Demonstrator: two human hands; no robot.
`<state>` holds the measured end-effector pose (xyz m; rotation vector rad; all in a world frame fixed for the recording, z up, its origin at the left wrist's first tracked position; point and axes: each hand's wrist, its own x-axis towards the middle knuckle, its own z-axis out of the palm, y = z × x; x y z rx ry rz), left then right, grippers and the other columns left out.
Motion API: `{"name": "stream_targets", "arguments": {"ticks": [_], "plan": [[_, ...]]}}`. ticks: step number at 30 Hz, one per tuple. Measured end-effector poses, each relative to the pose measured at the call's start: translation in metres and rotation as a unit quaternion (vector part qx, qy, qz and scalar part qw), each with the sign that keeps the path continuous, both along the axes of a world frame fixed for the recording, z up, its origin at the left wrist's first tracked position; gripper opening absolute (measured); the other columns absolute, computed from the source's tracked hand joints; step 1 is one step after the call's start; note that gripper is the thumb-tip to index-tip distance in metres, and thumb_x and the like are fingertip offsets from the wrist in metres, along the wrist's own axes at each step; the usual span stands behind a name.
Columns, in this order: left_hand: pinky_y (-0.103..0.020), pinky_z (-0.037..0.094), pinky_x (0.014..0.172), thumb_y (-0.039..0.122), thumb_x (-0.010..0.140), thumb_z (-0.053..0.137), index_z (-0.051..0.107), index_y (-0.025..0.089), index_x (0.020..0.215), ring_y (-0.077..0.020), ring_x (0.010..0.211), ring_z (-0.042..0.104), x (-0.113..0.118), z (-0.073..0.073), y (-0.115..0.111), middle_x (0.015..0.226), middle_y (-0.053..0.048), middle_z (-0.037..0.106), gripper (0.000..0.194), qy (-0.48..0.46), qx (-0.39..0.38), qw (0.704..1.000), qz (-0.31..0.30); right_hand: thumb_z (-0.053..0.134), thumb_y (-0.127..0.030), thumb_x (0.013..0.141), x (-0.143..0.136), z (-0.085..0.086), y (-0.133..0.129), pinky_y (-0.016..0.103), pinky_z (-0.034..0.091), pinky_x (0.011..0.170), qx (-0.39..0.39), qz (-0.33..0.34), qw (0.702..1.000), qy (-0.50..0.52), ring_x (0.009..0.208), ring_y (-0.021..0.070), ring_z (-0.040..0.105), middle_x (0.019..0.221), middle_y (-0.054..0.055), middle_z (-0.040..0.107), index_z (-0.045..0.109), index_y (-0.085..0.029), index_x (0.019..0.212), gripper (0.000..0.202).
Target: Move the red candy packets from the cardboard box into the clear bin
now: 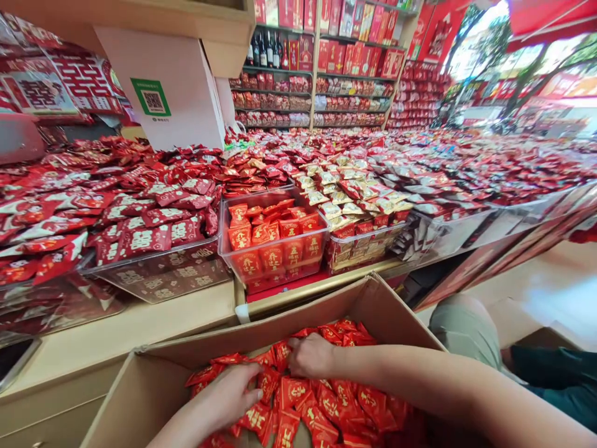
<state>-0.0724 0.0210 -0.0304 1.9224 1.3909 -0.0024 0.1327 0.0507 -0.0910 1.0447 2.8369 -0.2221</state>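
Note:
Both my hands reach into an open cardboard box (401, 314) holding many small red packets with gold lettering (293, 392), which look like wrapped sweets. My left hand (231, 392) rests low over the packets on the left, its thumb and fingers apart and nothing visibly gripped. To the right of it, my right hand (311, 356) is curled, with its fingertips on a red packet (281, 354) in the middle of the box. Some of its fingers are hidden beneath the hand. Between the packets, part of the box bottom shows.
Beyond the box, a clear plastic bin (273, 255) holds similar red packets. Bins of dark red packets (156, 274) and cream-and-gold packets (364, 239) flank it. A white panel with a QR code (153, 99) stands behind. Someone's knee (466, 330) shows at right.

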Motion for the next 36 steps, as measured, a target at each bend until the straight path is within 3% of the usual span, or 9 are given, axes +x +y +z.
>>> {"name": "stream_targets", "arguments": {"ticks": [5, 8, 13, 16, 19, 26, 30, 33, 36], "plan": [[-0.033, 0.031, 0.092, 0.023, 0.068, 0.049, 0.048, 0.018, 0.111, -0.0214, 0.107, 0.046, 0.002, 0.006, 0.003, 0.117, -0.010, 0.053, 0.043, -0.080, 0.044, 0.995, 0.028, 0.037, -0.025, 0.076, -0.019, 0.032, 0.010, 0.026, 0.042, 0.056, 0.013, -0.063, 0.996, 0.067, 0.067, 0.0181, 0.058, 0.076, 0.009, 0.062, 0.058, -0.014, 0.076, 0.024], [-0.033, 0.035, 0.089, 0.022, 0.069, 0.052, 0.042, 0.015, 0.112, -0.0205, 0.106, 0.047, 0.006, 0.011, 0.002, 0.119, -0.014, 0.049, 0.045, -0.234, -0.007, 0.968, 0.091, 0.033, -0.027, 0.078, -0.027, 0.060, 0.008, 0.023, 0.041, 0.054, -0.056, -0.084, 0.974, 0.201, 0.062, 0.0149, 0.057, 0.069, 0.007, 0.061, 0.056, -0.013, 0.073, 0.027], [-0.032, 0.045, 0.068, 0.021, 0.066, 0.061, 0.045, 0.016, 0.101, -0.0179, 0.071, 0.061, 0.013, 0.035, -0.001, 0.075, -0.003, 0.063, 0.039, -0.433, -0.122, 0.875, 0.180, 0.030, -0.033, 0.081, -0.022, 0.098, 0.002, 0.016, 0.036, 0.041, -0.368, -0.127, 0.834, 0.390, 0.042, 0.0072, 0.049, 0.049, -0.003, 0.050, 0.048, -0.014, 0.077, 0.026], [-0.032, 0.044, 0.071, 0.018, 0.067, 0.061, 0.042, 0.018, 0.105, -0.0160, 0.072, 0.060, 0.017, 0.053, -0.004, 0.072, 0.000, 0.063, 0.043, -0.495, -0.134, 0.833, 0.210, 0.036, -0.041, 0.079, -0.017, 0.111, 0.004, 0.015, 0.032, 0.037, -0.436, -0.158, 0.757, 0.461, 0.039, 0.0059, 0.046, 0.046, -0.005, 0.048, 0.044, -0.015, 0.075, 0.028], [-0.032, 0.043, 0.074, 0.014, 0.066, 0.062, 0.042, 0.019, 0.104, -0.0151, 0.074, 0.060, 0.021, 0.065, -0.008, 0.076, 0.000, 0.064, 0.043, -0.530, -0.119, 0.801, 0.251, 0.040, -0.045, 0.076, -0.015, 0.118, 0.006, 0.013, 0.028, 0.035, -0.446, -0.167, 0.726, 0.497, 0.037, 0.0047, 0.044, 0.043, -0.005, 0.048, 0.043, -0.015, 0.070, 0.031], [-0.027, 0.045, 0.072, 0.016, 0.065, 0.063, 0.044, 0.020, 0.100, -0.0138, 0.073, 0.060, 0.022, 0.066, -0.011, 0.074, 0.002, 0.066, 0.040, -0.516, -0.072, 0.808, 0.274, 0.057, -0.042, 0.064, -0.018, 0.118, 0.002, 0.016, 0.034, 0.040, -0.491, -0.164, 0.690, 0.506, 0.044, 0.0050, 0.046, 0.056, -0.003, 0.052, 0.048, -0.013, 0.075, 0.032], [-0.028, 0.045, 0.075, 0.018, 0.064, 0.064, 0.045, 0.019, 0.097, -0.0153, 0.076, 0.061, 0.022, 0.061, -0.008, 0.077, 0.000, 0.068, 0.038, -0.525, -0.068, 0.797, 0.289, 0.059, -0.038, 0.064, -0.021, 0.117, -0.003, 0.020, 0.040, 0.049, -0.443, -0.163, 0.713, 0.519, 0.052, 0.0066, 0.047, 0.065, -0.002, 0.050, 0.044, -0.014, 0.077, 0.031], [-0.028, 0.046, 0.069, 0.021, 0.059, 0.068, 0.043, 0.019, 0.095, -0.0162, 0.070, 0.062, 0.022, 0.055, -0.005, 0.070, -0.001, 0.068, 0.044, -0.546, -0.073, 0.767, 0.330, 0.056, -0.037, 0.066, -0.020, 0.124, -0.009, 0.022, 0.042, 0.056, -0.238, -0.148, 0.810, 0.515, 0.063, 0.0097, 0.049, 0.074, 0.001, 0.051, 0.041, -0.017, 0.080, 0.029], [-0.028, 0.047, 0.059, 0.026, 0.053, 0.072, 0.043, 0.020, 0.091, -0.0177, 0.062, 0.062, 0.023, 0.054, -0.004, 0.062, 0.000, 0.067, 0.049, -0.553, -0.079, 0.749, 0.355, 0.057, -0.040, 0.065, -0.020, 0.132, -0.013, 0.026, 0.043, 0.065, 0.000, 0.006, 0.911, 0.412, 0.080, 0.0154, 0.050, 0.093, 0.008, 0.053, 0.045, -0.018, 0.084, 0.032]]}}
